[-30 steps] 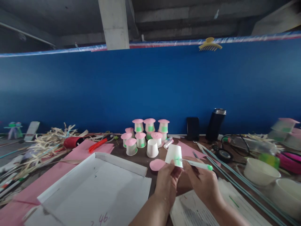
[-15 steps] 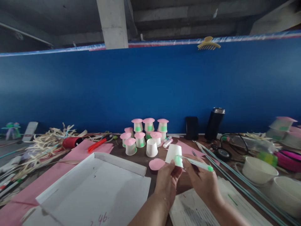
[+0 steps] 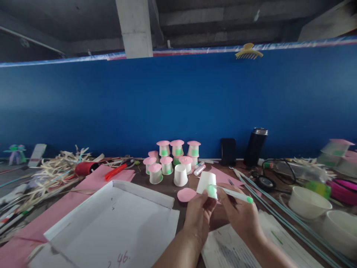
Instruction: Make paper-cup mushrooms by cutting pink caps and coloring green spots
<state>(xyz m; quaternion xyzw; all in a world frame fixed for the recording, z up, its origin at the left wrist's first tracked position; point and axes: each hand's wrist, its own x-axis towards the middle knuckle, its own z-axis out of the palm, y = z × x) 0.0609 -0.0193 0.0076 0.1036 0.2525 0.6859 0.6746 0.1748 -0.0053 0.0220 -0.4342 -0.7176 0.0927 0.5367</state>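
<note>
My left hand [image 3: 198, 213] is closed around the lower part of a white paper cup [image 3: 205, 180], which is tilted and bears a green patch near its rim. In my right hand [image 3: 242, 214] is a white marker with a green end [image 3: 235, 194], its tip against the green patch. A pink paper disc [image 3: 186, 194] lies just left of the cup. Behind it, a plain white cup [image 3: 180, 175] stands upside down beside several stacked cups with pink paper tops and green patches [image 3: 155, 173].
A white cardboard tray [image 3: 117, 223] fills the front left, over pink paper [image 3: 36, 227]. Light blue strips [image 3: 281, 214], a black flask [image 3: 255, 147] and white bowls [image 3: 309, 203] are on the right. A blue partition [image 3: 178, 100] rises behind the table.
The view has shifted very slightly. Both hands keep nearly the same place, with the marker tip still on the cup's green patch.
</note>
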